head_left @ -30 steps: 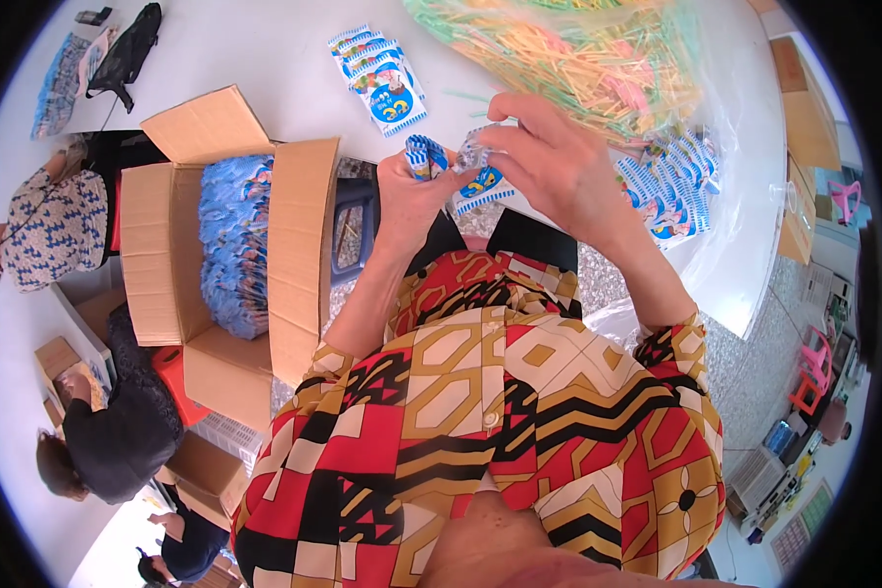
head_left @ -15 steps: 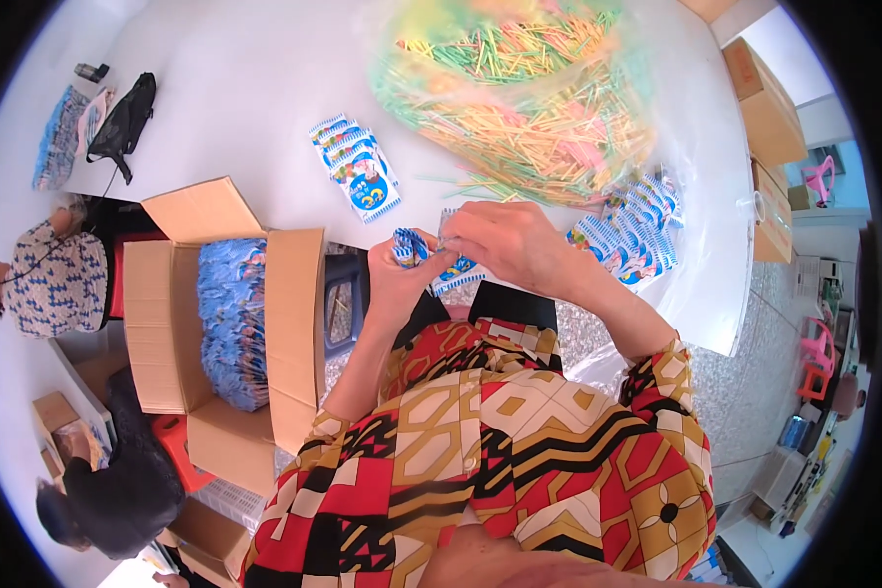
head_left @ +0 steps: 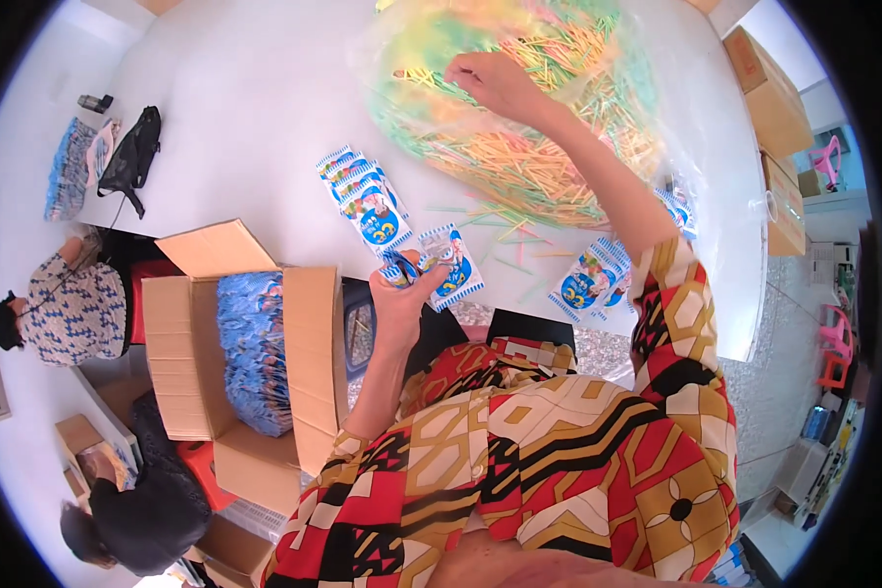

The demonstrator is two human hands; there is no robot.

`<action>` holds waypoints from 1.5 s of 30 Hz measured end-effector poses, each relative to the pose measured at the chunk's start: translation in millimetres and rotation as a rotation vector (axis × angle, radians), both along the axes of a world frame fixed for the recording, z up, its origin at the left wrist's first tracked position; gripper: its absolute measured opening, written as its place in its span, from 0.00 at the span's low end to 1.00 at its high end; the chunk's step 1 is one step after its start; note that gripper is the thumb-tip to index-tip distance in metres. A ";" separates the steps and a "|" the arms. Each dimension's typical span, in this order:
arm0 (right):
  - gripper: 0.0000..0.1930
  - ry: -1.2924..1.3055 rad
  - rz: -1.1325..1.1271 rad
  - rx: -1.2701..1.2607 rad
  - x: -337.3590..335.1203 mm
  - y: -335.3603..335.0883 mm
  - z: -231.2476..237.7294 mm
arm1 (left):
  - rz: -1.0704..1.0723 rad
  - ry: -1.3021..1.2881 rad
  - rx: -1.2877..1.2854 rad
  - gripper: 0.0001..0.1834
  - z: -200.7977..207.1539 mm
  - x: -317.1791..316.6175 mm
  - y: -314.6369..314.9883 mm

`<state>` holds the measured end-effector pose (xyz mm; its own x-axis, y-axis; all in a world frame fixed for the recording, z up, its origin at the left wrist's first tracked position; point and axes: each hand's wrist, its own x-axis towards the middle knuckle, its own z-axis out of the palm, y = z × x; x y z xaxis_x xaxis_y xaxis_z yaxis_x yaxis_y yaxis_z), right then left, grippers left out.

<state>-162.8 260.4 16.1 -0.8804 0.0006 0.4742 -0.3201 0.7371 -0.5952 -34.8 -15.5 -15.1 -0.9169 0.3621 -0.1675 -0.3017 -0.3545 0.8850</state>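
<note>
My left hand [head_left: 404, 299] is closed on several small blue-and-white printed packets at the table's near edge. One packet [head_left: 454, 274] sticks out flat to the right under my thumb, while the others are bunched in my fingers. My right hand [head_left: 500, 86] reaches far over a large clear plastic bag [head_left: 409, 110] full of thin pastel sticks [head_left: 529, 181]. Its fingers are curled together at the far left part of the pile; whatever they hold is hidden. An overlapping row of packets [head_left: 375, 218] lies just beyond my left hand. More packets [head_left: 588, 282] lie below my right forearm.
Loose sticks [head_left: 519, 245] are scattered on the white table [head_left: 235, 118]. An open cardboard box [head_left: 314, 363] packed with blue packets [head_left: 252, 353] stands at left. A black bag [head_left: 132, 162] lies at far left, near two other people. Closed cartons [head_left: 769, 93] stand at the right.
My right hand has left the packets beside my left hand and moved far up over the stick pile. A packet now shows spread flat by my left thumb.
</note>
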 end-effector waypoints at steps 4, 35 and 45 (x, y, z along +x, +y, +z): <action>0.10 0.061 -0.010 0.360 -84.8 39.8 -16.6 | -0.024 -0.019 -0.019 0.16 -5.5 -3.2 -2.6; 0.11 -0.480 -0.313 0.560 -53.4 -40.2 -13.4 | 0.005 -0.027 0.021 0.13 -3.7 -0.1 -1.3; 0.11 -0.433 -0.337 0.274 -44.3 -23.7 -38.1 | 0.001 -0.030 0.048 0.14 -5.0 -1.8 -2.1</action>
<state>-207.1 236.7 -22.0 -0.9657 0.2414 0.0954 0.1861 0.9001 -0.3939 -36.6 -17.6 -20.0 -0.9123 0.3692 -0.1774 -0.3275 -0.3971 0.8573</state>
